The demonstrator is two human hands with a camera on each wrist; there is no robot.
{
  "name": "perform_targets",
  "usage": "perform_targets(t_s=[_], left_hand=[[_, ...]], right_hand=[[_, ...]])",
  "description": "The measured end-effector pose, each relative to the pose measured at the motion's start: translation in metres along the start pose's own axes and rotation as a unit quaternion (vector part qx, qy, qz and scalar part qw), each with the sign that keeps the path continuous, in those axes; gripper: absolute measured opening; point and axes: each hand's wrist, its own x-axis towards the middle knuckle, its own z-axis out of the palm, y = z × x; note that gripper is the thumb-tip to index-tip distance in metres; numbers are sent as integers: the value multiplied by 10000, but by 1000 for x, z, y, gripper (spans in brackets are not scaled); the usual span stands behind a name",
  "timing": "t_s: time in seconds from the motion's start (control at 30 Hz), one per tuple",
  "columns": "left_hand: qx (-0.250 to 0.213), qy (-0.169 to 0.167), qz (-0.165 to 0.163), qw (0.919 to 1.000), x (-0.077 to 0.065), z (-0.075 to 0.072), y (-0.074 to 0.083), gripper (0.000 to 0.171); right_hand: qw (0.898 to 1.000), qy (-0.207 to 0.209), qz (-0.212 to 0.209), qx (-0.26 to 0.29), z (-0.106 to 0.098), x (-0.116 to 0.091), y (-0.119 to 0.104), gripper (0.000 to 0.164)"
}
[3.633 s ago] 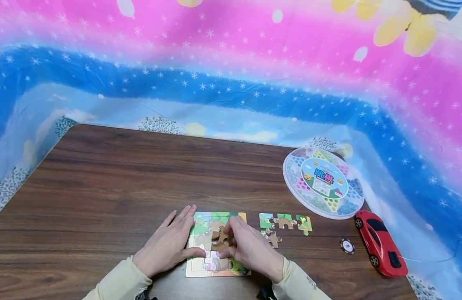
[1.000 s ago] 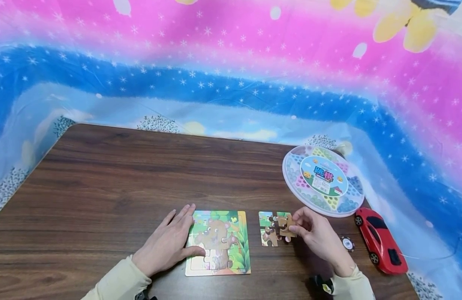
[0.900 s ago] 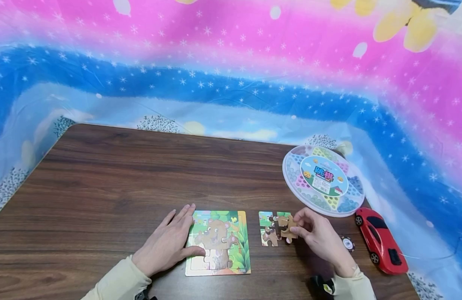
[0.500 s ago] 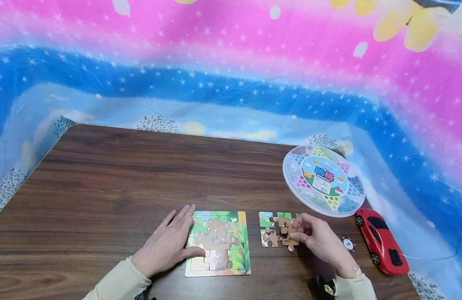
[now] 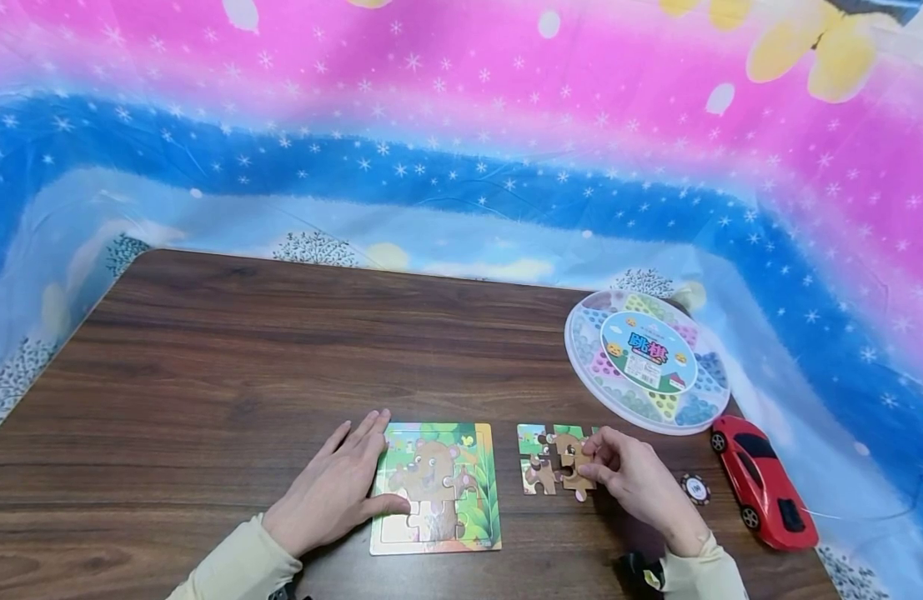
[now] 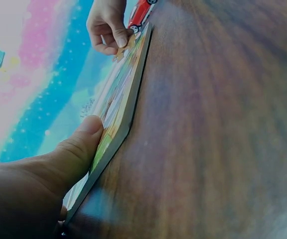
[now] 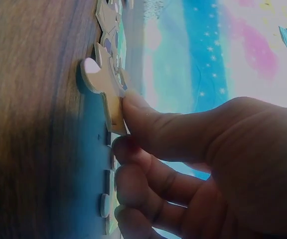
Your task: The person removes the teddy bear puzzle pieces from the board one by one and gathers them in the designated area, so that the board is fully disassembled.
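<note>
My left hand (image 5: 337, 492) rests with straight fingers along the left side of a square jigsaw board (image 5: 493, 508) bearing a bear picture; its thumb (image 6: 83, 139) lies on the board's near-left part. At the right, my right hand (image 5: 644, 483) pinches a brown bear-face puzzle piece (image 7: 103, 79) between thumb and fingers. That piece overlaps a small group of loose jigsaw pieces (image 5: 538, 475) on the table, beside a piece with a green top. Another green piece is mostly hidden behind my right fingers. The right wrist view shows the held piece tilted, its knob close over the wood.
A round Chinese checkers set (image 5: 649, 362) lies at the back right. Near it are a red toy car (image 5: 761, 483) and a poker chip (image 5: 695, 489), close to my right hand. The brown wooden table (image 5: 281, 350) meets a patterned cloth backdrop (image 5: 431, 167).
My right hand has moved from the board to the loose pieces, bringing the bear-face piece; within the last second it shifted slightly right. My left hand has stayed put.
</note>
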Motion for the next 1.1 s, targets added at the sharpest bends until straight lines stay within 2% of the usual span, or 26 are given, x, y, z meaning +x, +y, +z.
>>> perform_targets(t_s=[0.23,1.1], left_hand=[[-19,-28,-31,10000,-1,0,1,93],[-27,30,0,10000,-1,0,1,90]], right_hand=[[9998,5,2,-173,2,0,0,15],[9996,-206,146,-119,7,2,-2,12]])
